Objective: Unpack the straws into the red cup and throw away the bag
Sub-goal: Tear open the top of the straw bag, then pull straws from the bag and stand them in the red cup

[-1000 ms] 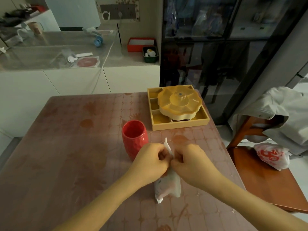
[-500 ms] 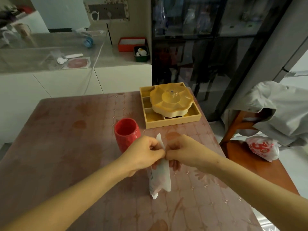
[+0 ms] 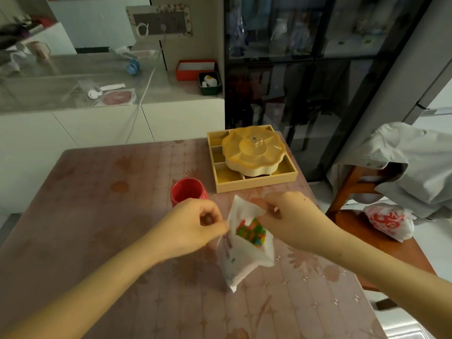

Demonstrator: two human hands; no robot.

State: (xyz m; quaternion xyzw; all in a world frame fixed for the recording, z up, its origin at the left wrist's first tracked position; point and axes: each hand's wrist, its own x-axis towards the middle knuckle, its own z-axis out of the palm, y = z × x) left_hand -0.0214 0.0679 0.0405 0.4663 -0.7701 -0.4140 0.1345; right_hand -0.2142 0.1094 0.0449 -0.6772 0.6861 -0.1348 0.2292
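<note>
Left hand (image 3: 195,226): our forearm comes in from the lower left and angles across the table (image 3: 97,216). The fingers are curled in, and thumb and fingertips pinch the left edge of the bag's mouth.
Right hand (image 3: 291,216): this one reaches in from the lower right with the back of the hand facing up. The fingers are bent down and pinch the far right edge of the same opening.
Bag (image 3: 244,260): it's white and hangs between our two hands with the mouth pulled wide open. Its bottom corner points down at the table, and we honestly can't tell if it touches.
Straws (image 3: 250,232): they're inside the bag, just a bunch of red, green, yellow and orange ends peeking out of the opening.
Red cup (image 3: 187,190): it stands upright on the table just behind our left hand, and the knuckles cover its lower part.
Yellow tray (image 3: 252,184): it's a divided tray with a flower-shaped lidded dish (image 3: 254,150) sitting on it, at the far right of the table beyond the cup and bag.
Chair (image 3: 391,253): it's wooden, right of the table, with a grey jacket (image 3: 415,162) draped over the back and a white printed plastic sack (image 3: 389,221) on the seat.
</note>
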